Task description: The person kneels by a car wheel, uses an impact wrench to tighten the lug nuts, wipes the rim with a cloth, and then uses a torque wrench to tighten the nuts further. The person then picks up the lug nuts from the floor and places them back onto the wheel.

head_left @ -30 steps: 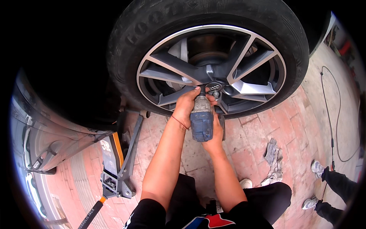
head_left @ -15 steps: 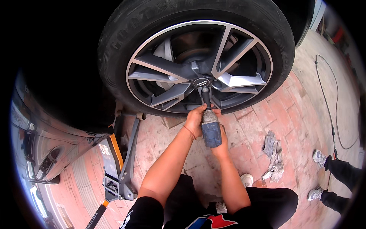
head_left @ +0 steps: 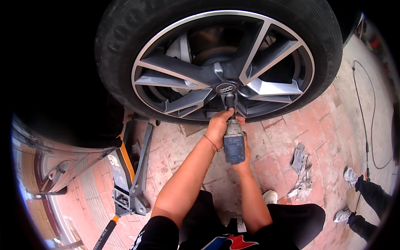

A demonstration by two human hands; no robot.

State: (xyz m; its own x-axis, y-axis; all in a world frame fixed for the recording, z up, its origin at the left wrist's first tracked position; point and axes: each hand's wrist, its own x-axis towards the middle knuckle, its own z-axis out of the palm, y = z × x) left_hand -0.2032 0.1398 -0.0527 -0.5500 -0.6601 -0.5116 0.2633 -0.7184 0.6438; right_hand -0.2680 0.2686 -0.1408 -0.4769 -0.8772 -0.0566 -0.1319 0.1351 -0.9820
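A blue-and-grey impact wrench points away from me at a car wheel's alloy rim. Its dark socket reaches into the recess just below the centre cap. My left hand is closed around the front of the wrench, thumb on top by the socket. From below and to the right, my right hand grips the tool; the body hides most of its fingers and the handle. The black tyre encircles the rim. Whether the socket is turning, I cannot tell.
A floor jack with an orange-edged arm stands left of the wheel, beside the car body. On the brick paving lies a crumpled grey rag. Another person's legs and a black hose are at right.
The wheel looks larger and nearer in my view. Both hands and the wrench have shifted slightly right in the picture, with the grip unchanged and the socket still at the same recess.
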